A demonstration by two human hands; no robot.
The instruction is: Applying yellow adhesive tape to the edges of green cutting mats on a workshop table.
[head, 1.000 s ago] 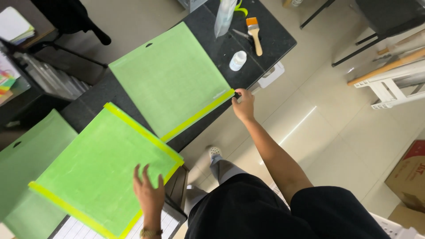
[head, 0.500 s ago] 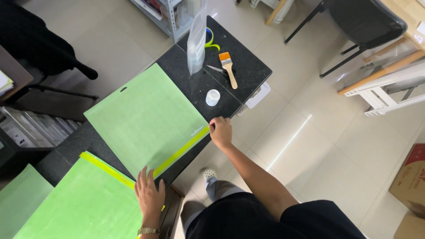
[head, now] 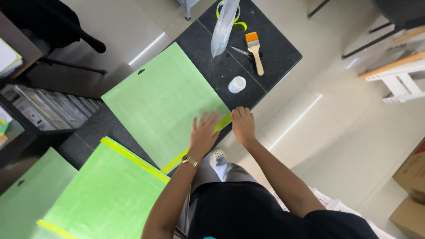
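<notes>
- Resting flat on the green mat, the left hand has spread fingers.
- The right hand, fingers together, presses the mat's yellow edge on the dark surface.

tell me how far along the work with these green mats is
Looks done: one green mat lies at lower left with yellow strips along two edges. In hand: both hands, left hand and right hand, press the near corner of the middle mat, by its yellow strip. Left: its other edges look bare. The brush lies untouched.
</notes>
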